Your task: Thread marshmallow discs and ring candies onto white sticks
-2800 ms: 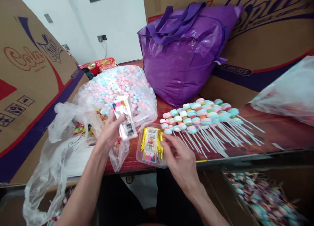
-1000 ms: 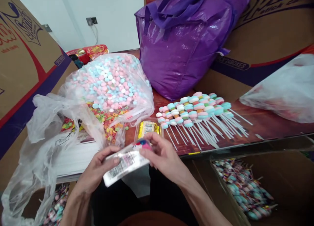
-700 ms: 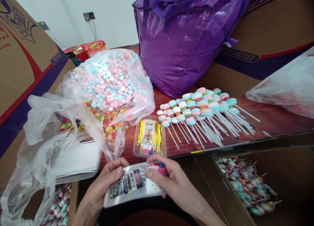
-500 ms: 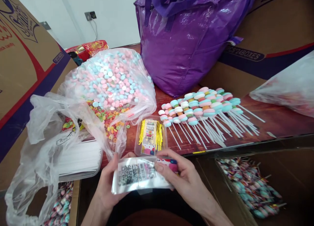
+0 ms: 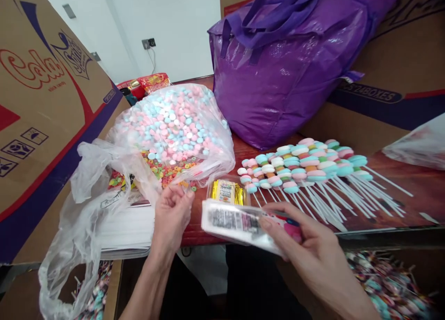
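Observation:
A stack of printed clear plastic wrapper bags (image 5: 236,220) is gripped along its right end by my right hand (image 5: 306,246), thumb on top. It is slightly blurred and hangs over the table's front edge. My left hand (image 5: 172,218) is raised apart from the stack, its thumb and fingers drawn together; whether anything is pinched there I cannot make out. Just behind the stack, a clear plastic tray (image 5: 246,197) holds gold twist ties (image 5: 239,195) and a printed label. To the right lie several candy lollipops (image 5: 306,162) in pink, blue and white on white sticks.
A clear bag of pastel candies (image 5: 174,120) stands behind ring candies (image 5: 167,171). White sticks (image 5: 127,229) lie left, beside a crumpled plastic bag (image 5: 79,204). A purple bag (image 5: 278,79) and cardboard boxes (image 5: 45,92) border the table. Wrapped lollipops (image 5: 389,283) fill a box below right.
My left hand has let go of the wrapper bags and moved up and left of them. My right hand has carried the stack rightward. The camera view has shifted.

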A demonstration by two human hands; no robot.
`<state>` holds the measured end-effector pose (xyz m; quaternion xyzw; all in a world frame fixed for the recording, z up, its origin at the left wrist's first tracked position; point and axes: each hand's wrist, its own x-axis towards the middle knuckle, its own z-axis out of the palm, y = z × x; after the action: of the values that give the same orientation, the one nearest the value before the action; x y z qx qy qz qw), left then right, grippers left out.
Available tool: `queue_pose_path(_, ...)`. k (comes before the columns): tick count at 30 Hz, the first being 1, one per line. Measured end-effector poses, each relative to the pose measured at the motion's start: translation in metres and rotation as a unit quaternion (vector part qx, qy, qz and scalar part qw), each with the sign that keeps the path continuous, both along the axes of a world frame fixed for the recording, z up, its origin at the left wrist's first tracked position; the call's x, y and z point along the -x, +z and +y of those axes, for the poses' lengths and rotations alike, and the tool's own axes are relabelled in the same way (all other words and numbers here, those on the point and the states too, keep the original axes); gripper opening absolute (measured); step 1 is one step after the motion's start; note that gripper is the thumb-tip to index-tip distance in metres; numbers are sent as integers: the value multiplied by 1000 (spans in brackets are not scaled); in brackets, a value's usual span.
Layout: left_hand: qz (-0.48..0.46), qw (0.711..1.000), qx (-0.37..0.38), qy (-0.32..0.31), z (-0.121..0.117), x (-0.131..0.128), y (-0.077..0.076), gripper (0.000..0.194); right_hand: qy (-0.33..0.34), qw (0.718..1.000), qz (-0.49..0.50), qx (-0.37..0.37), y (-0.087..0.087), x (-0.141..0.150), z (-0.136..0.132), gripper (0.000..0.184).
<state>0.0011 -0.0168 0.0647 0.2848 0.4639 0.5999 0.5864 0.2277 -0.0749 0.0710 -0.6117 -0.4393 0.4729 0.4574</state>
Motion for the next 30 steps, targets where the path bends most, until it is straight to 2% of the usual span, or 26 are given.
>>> queue_pose_path(1, 33, 998, -39, 37, 14, 2, 4, 44, -24, 1000, 6, -9, -1, 2, 6, 37)
queue_pose_path(4, 76, 992, -98, 3, 65, 8, 13, 31, -82, 993, 74, -32, -9, 16, 31, 41)
queue_pose_path(5, 104, 987, -118, 14, 85, 8, 15, 26, -98, 989, 100, -37, -12, 22, 40, 43)
queue_pose_path(8, 218, 970, -109, 5, 139, 1, 14, 5, -112, 984, 129, -52, -22, 40, 66, 42)
queue_pose_path(9, 269, 958, -95, -8, 153, -3, 12, 5, -112, 984, 126, -55, -25, 44, 73, 40)
queue_pose_path(11, 398, 910, -85, -74, 174, -12, 3, 12, -121, 986, 100, -55, -31, 47, 84, 40)
queue_pose_path(14, 458, 874, -78, -143, 184, -17, -14, 13, -133, 988, 30, -71, -40, 42, 92, 42)
queue_pose_path(18, 518, 830, -78, -189, 181, -9, -32, 11, -137, 985, -37, -94, -51, 28, 88, 39)
queue_pose_path(24, 601, 769, -101, -191, 190, -13, -39, 17, -160, 983, 25, -85, -52, 18, 80, 45)
queue_pose_path(30, 626, 743, -158, -177, 197, -21, -39, 29, -184, 976, 78, -81, -44, 17, 79, 44)
